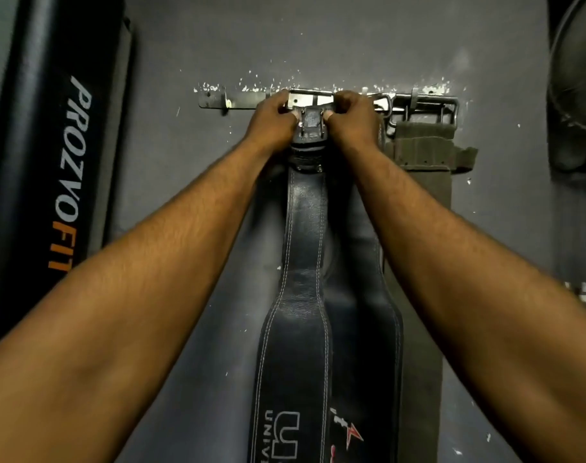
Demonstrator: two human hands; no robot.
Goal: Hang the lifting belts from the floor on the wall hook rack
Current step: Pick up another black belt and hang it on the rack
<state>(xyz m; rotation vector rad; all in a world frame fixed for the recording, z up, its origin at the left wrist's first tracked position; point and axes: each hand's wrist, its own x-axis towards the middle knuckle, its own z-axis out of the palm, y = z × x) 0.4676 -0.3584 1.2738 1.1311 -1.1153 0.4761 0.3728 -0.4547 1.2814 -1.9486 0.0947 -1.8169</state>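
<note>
Head view: both hands, left (271, 116) and right (353, 116), fingers closed on the black belt's buckle (310, 120), pressed up against the rack (248, 103), belt (306, 235) hanging straight down between the forearms, olive belt (425, 152) already hooked rightward.

Metal hook rack (248, 104) fixed horizontally on dark grey wall (351, 38); white chipped marks along rack's top edge. Left hook (225, 102) bare. Black leather belt (305, 262) with white stitching hangs at rack's middle, buckle end (310, 120) at rack level, both hands gripping there. Second black belt (365, 295) just behind it, to right. Olive fabric belt (425, 155) hangs from metal buckle (422, 106) at rack's right end.
</note>
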